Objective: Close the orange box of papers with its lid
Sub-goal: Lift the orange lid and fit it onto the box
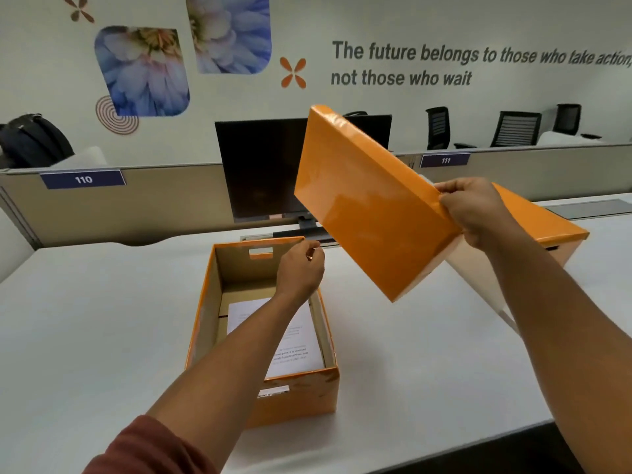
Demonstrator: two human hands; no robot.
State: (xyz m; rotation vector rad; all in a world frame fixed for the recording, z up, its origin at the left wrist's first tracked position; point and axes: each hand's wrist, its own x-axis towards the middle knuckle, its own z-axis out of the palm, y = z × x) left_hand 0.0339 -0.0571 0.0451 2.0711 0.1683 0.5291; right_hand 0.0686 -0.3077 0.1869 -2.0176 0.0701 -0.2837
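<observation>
An open orange box [301, 398] stands on the white desk, cardboard-brown inside, with printed papers [297, 343] lying flat in it. My right hand [475, 210] grips the right edge of the glossy orange lid [369, 206], held tilted in the air above and to the right of the box. My left hand [301, 268] hovers over the box's far right corner, fingers curled loosely, holding nothing that I can see. My left forearm hides part of the papers.
A second orange box [554, 234] with its lid on sits behind my right hand. A dark monitor [260, 169] stands behind the open box. A desk partition [136, 200] runs across the back, with office chairs [516, 128] beyond. The desk's front edge [444, 446] is close.
</observation>
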